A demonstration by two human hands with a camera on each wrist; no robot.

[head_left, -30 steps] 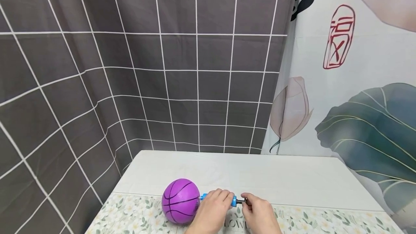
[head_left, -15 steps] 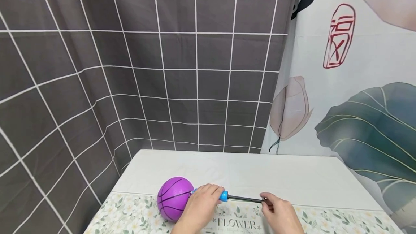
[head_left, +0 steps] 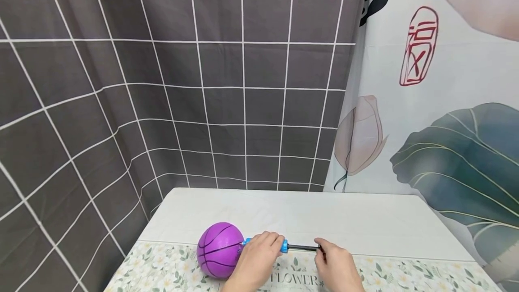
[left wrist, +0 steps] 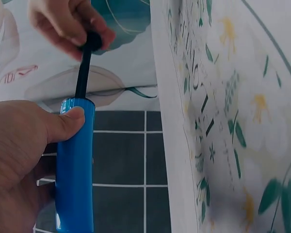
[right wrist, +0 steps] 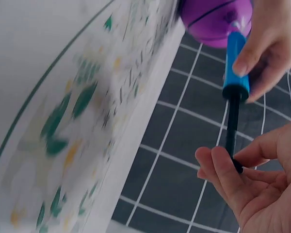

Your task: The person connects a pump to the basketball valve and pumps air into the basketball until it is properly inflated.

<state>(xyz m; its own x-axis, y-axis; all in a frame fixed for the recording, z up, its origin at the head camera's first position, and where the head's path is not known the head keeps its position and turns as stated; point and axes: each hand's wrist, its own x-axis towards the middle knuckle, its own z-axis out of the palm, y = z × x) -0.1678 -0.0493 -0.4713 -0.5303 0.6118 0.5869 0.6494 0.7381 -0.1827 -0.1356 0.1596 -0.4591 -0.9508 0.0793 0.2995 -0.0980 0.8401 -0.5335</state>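
Note:
A blue hand pump (left wrist: 75,165) with a black rod (head_left: 302,248) lies sideways, its tip at the right side of a purple ball (head_left: 219,250) marked with basketball lines. My left hand (head_left: 258,256) grips the pump's blue barrel, the thumb along it in the left wrist view. With the fingers of my right hand (head_left: 335,262) I hold the black handle (right wrist: 237,166) at the rod's outer end. Part of the rod shows between barrel and handle. In the right wrist view the nozzle (right wrist: 236,25) meets the ball.
The white table (head_left: 365,220) has a floral cloth (head_left: 405,274) with printed lettering along its near side. Behind stands a dark grey curtain (head_left: 263,107) with white grid lines. A white curtain (head_left: 389,71) with leaf prints hangs at the right.
My right hand first drew the rod far out to the right, then moved back left, so part of it is inside the barrel again. The ball and left hand shifted slightly.

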